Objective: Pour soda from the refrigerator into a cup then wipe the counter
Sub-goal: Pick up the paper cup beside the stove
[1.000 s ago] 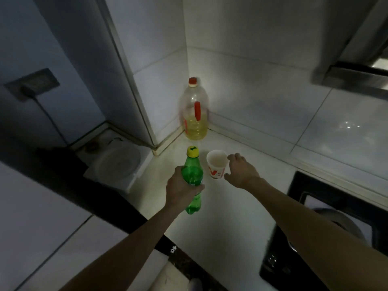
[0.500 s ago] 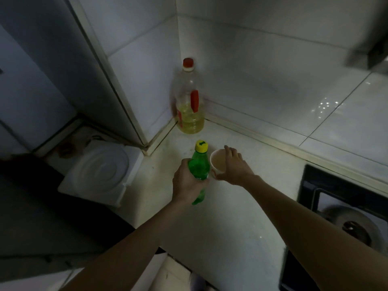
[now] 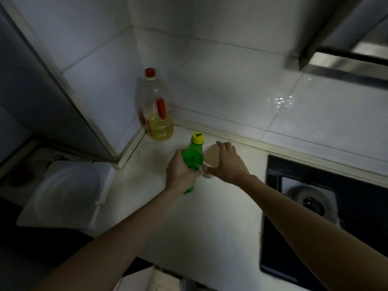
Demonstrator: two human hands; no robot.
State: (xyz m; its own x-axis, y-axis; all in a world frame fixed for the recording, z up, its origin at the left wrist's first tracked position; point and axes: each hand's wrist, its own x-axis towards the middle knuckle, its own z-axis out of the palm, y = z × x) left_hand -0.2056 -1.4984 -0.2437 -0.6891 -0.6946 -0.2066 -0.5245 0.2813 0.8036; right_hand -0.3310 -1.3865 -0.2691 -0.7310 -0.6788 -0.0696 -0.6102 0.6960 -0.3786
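Note:
My left hand (image 3: 180, 172) grips a green soda bottle (image 3: 193, 157) with a yellow cap, held above the white counter (image 3: 189, 223) and leaning slightly. Right beside the bottle, my right hand (image 3: 225, 162) holds a white paper cup (image 3: 210, 157) by its rim and side, fingers curled over the far edge. The cup's inside looks tan; its base with red print shows just under the bottle. Bottle and cup touch or nearly touch.
A large oil bottle (image 3: 157, 114) with a red cap stands in the tiled corner. A black gas stove (image 3: 327, 206) lies to the right, a range hood (image 3: 344, 57) above it. A white round-lidded appliance (image 3: 63, 192) sits low on the left.
My right hand has gone from reaching beside the cup to holding it. The bottle and the cup have come together, and the view has shifted.

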